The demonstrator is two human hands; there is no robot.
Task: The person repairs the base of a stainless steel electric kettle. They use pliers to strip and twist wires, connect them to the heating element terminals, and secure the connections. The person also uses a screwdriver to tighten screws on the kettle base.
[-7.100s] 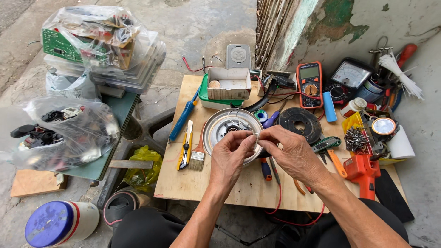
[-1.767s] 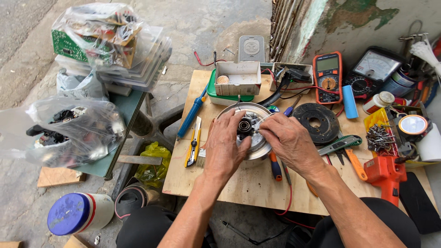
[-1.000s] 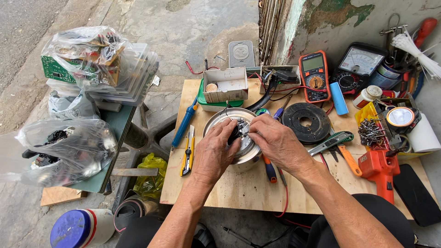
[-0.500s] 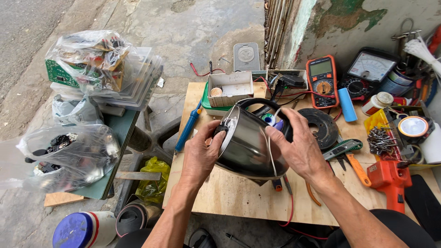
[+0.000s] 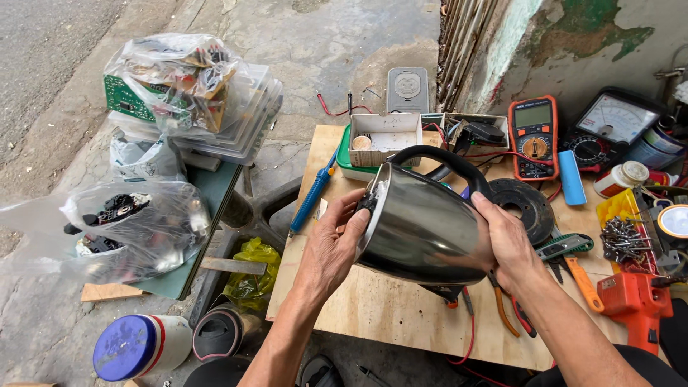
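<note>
A shiny steel electric kettle [image 5: 423, 229] with a black handle is tipped on its side above the plywood table [image 5: 387, 315], its open base turned to the left. My left hand [image 5: 337, 240] grips the rim of that base, thumb near the wiring inside. My right hand [image 5: 505, 244] cups the kettle's body on the right, just under the black handle.
On the table lie a blue soldering iron [image 5: 313, 193], a white box [image 5: 387, 137], an orange multimeter [image 5: 534, 137], a black round disc [image 5: 523, 204], pliers [image 5: 580, 269], screws and an orange tool [image 5: 634, 301]. Plastic bags of parts [image 5: 136, 229] and a blue-lidded jar [image 5: 136, 347] sit left.
The kettle lay base-up on the table while both hands worked at its underside. Both hands have since lifted it and turned it onto its side.
</note>
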